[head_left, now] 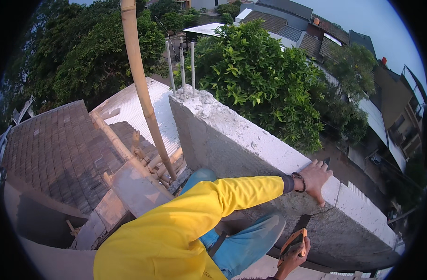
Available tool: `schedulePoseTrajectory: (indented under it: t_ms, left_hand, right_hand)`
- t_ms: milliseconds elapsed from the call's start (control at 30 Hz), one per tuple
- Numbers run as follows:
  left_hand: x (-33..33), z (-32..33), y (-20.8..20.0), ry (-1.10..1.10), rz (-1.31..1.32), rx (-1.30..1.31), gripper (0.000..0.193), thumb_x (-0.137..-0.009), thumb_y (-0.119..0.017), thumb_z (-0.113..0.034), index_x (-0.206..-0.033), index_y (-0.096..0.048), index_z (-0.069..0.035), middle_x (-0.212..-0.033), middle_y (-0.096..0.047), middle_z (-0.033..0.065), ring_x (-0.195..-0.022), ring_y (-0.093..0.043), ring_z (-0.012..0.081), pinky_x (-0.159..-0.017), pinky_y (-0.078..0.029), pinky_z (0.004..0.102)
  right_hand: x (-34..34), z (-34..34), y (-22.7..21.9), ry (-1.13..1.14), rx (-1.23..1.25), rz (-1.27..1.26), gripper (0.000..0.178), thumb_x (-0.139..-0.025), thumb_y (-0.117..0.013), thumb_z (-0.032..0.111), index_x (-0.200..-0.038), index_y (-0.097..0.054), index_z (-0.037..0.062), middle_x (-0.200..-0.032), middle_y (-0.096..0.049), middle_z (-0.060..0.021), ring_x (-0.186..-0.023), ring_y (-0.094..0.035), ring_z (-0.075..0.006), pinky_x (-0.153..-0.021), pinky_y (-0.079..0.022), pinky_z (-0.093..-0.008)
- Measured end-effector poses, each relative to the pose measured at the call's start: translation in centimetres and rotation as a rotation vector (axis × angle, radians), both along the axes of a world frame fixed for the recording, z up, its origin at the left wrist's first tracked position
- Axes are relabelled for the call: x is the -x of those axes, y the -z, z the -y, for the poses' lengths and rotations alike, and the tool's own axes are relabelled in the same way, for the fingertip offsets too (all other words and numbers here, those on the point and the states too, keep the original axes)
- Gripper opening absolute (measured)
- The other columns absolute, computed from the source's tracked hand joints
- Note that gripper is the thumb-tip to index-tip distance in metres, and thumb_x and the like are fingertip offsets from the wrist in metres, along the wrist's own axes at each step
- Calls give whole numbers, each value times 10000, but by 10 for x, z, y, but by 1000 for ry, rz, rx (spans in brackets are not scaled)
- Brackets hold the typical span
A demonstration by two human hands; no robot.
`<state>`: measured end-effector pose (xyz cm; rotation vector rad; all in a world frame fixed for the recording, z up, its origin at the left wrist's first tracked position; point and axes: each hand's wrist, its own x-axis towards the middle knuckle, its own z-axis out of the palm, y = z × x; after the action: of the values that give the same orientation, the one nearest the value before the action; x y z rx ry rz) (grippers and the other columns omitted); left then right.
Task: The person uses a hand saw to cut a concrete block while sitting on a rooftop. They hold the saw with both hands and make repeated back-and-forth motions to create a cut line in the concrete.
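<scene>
My left hand (313, 181), in a yellow sleeve with a dark cuff and a dark bracelet, presses down on the pale top of a light block wall (265, 145). Its fingers are spread, with the thumb over the near edge. Below it, my right hand (295, 257) is closed around the orange and black handle of what looks like a hand saw (294, 241). The dark blade runs up to the wall's near face by my left hand. A dark tip shows past the wall's far edge, in line with the blade. How deep the blade sits is hidden.
Steel rods (182, 66) stick up from the wall's far end. An upright bamboo pole (146, 93) stands left of it, near bamboo and boards (139, 189). Tiled roofing (59, 154) lies lower left; a leafy tree (255, 74) grows beyond the wall. My bent knee (265, 233) is close to the wall.
</scene>
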<state>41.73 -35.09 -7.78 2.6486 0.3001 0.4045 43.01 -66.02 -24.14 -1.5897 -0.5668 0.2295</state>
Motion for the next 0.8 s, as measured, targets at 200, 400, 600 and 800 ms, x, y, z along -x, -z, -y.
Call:
schedulePoseTrajectory:
  t_ms: [200, 400, 600, 800]
  left_hand:
    - [-1, 3, 2, -8, -2, -8, 1232, -569, -889, -672, -1458, -468, 70, -1374, -537, 288, -1358, -470, 425, -1172, -327, 535]
    - [1, 7, 0, -33, -10, -6, 1229, -545, -892, -695, -1440, -496, 49, -1354, -554, 271, -1345, -482, 421, -1183, -321, 542]
    - [0, 0, 2, 3, 31, -22, 1194, -572, -871, -701, -1432, -510, 44, -1295, -576, 237, -1302, -501, 393, -1141, -351, 510]
    - [3, 4, -3, -37, -15, -52, 1238, -579, -873, -702, -1474, -478, 54, -1310, -561, 239, -1293, -501, 390, -1139, -353, 483]
  right_hand:
    - [50, 44, 3, 133, 163, -157, 400, -1119, -522, 313, -1356, -606, 2, -1238, -655, -117, -1054, -649, -208, -903, -542, -347]
    - [-22, -47, 14, 141, 102, 228, 389, -1118, -521, 302, -1342, -611, -3, -1230, -656, -115, -1061, -637, -212, -912, -527, -356]
    - [-4, 11, 7, 10, 42, 28, 413, -1102, -545, 336, -1333, -608, -1, -1204, -654, -116, -965, -645, -185, -802, -542, -319]
    - [54, 48, -14, 139, 126, -167, 479, -1084, -575, 396, -1319, -608, -20, -1224, -655, -115, -1045, -636, -203, -903, -515, -334]
